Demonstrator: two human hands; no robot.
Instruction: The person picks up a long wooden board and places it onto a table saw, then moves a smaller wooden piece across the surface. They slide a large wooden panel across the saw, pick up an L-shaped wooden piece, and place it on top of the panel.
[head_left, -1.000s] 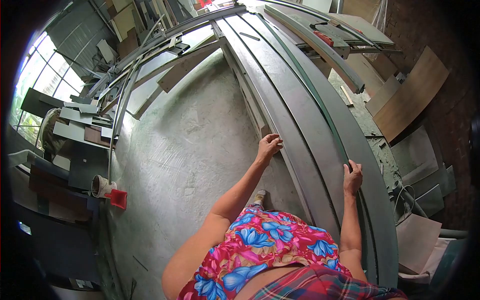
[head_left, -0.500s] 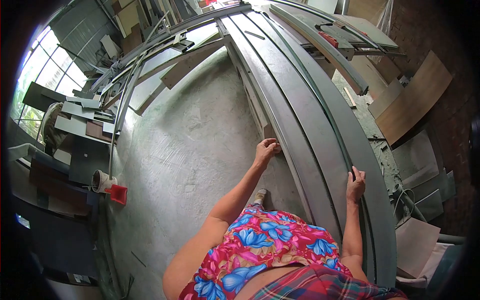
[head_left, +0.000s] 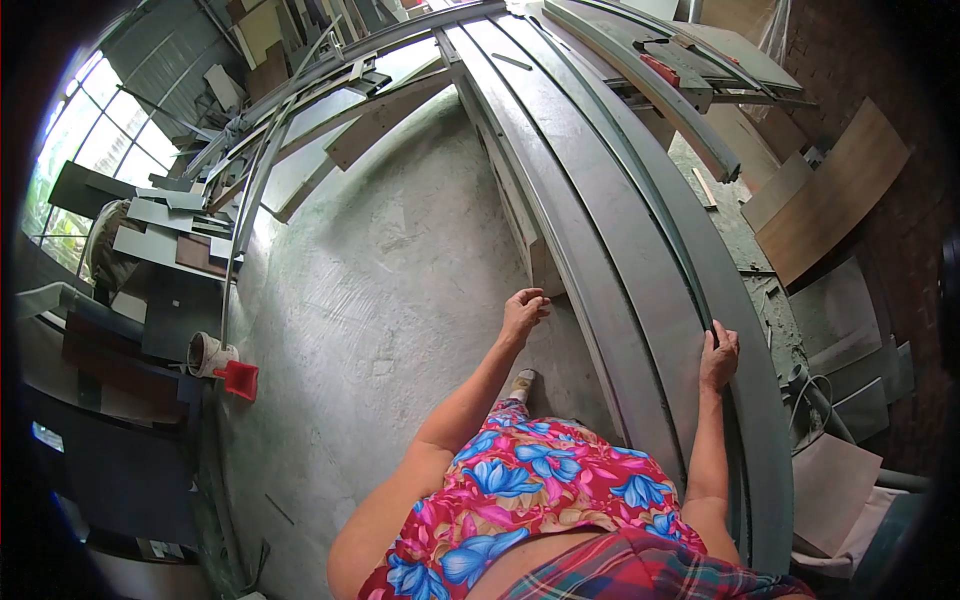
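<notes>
Right grip (head_left: 719, 358) pinched on the green strip (head_left: 697, 285), arm extended; left grip (head_left: 524, 312) loosely curled, hold unclear.

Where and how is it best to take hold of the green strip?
Probably pinch the green strip across its narrow width, from above, near the right hand. Long and thin, it runs between grey boards, top exposed; how far its edges stand up, I cannot tell.
</notes>
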